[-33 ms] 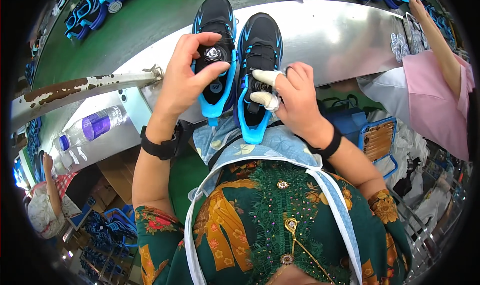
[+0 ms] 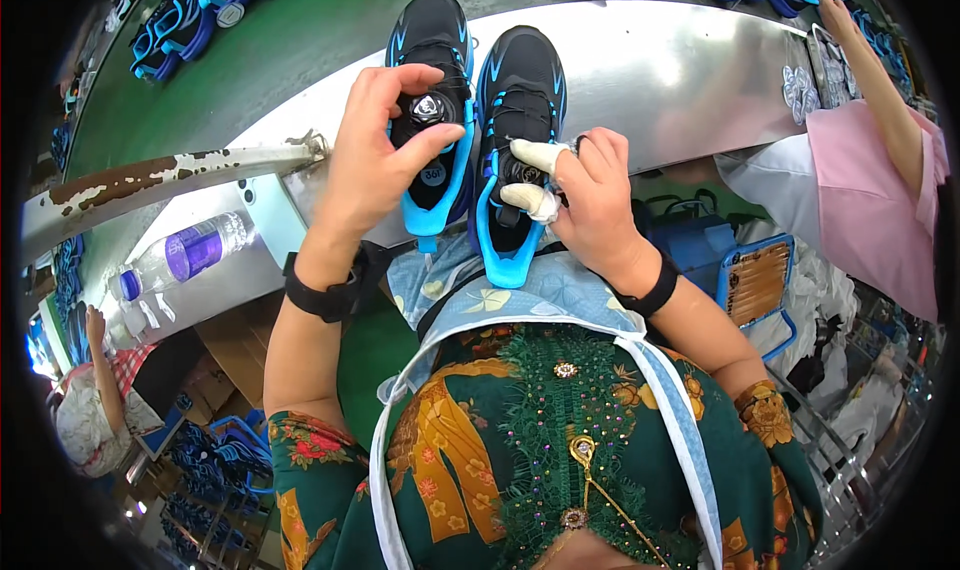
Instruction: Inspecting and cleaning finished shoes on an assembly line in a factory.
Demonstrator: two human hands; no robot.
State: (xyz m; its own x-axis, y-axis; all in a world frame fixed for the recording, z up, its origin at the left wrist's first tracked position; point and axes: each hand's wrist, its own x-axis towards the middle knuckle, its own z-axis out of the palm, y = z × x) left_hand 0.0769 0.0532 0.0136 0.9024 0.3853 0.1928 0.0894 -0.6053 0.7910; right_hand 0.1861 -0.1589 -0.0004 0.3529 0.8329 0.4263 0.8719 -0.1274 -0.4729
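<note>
Two black and bright-blue sneakers stand side by side, toes pointing away from me: a left sneaker (image 2: 428, 40) and a right sneaker (image 2: 520, 65). Each has a round black lacing dial on its tongue. My left hand (image 2: 375, 150) reaches over the left sneaker, thumb and index finger spread on either side of its dial (image 2: 430, 109), with gaps visible. My right hand (image 2: 595, 190) wears whitish covers on thumb and index finger. These two fingers close around the right sneaker's dial (image 2: 526, 173), partly covering it; the other fingers are curled.
A metal worktop (image 2: 660, 80) lies under the shoes, beside a green surface (image 2: 340, 20) bearing more shoes. To the left are a worn metal bar (image 2: 170, 180), a plastic bottle (image 2: 195, 250) and a pale phone-like slab (image 2: 272, 215). Another person's arm (image 2: 880, 80) reaches in at right.
My left hand has shifted very slightly to the right above the dial, and its wrist has moved a little. The right hand and both shoes stay nearly where they were.
</note>
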